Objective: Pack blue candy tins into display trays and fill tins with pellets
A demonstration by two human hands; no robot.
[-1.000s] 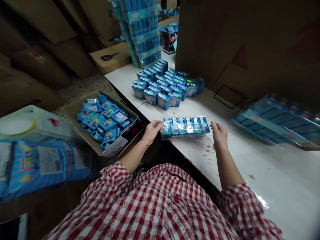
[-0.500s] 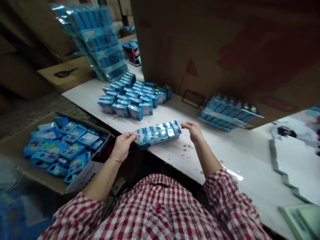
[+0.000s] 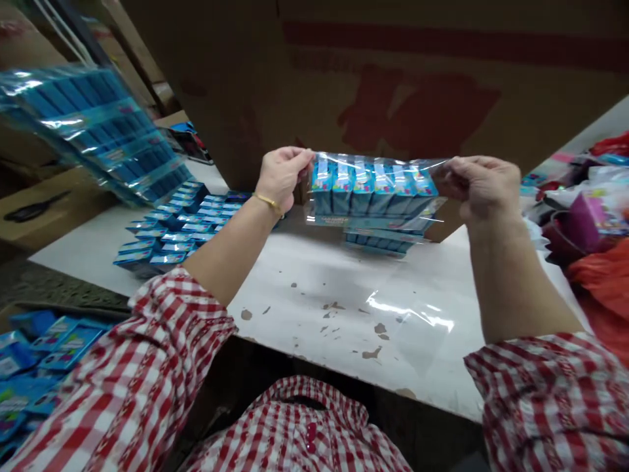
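Observation:
A row of several small blue boxes in a clear plastic bag [image 3: 373,187] hangs raised above the table, stretched between my hands. My left hand [image 3: 285,174] pinches the bag's upper left corner between thumb and fingers. At the opposite end, my right hand [image 3: 484,183] grips the clear plastic, its fingertips partly blurred. Just behind and below it, another wrapped pack of blue boxes [image 3: 378,242] sits on the white table, partly covered by the one I hold.
Loose blue boxes [image 3: 184,226] stand in rows at the table's left, before tall wrapped packs [image 3: 108,131]. A large cardboard carton [image 3: 236,85] rises behind. At lower left lie more blue boxes [image 3: 59,347]. Orange plastic [image 3: 602,282] is at right. Scissors [image 3: 37,208] rest on cardboard.
Both hands have lifted the bagged row of boxes from the table's front edge, up and forward toward the other wrapped pack. The view has turned to the right.

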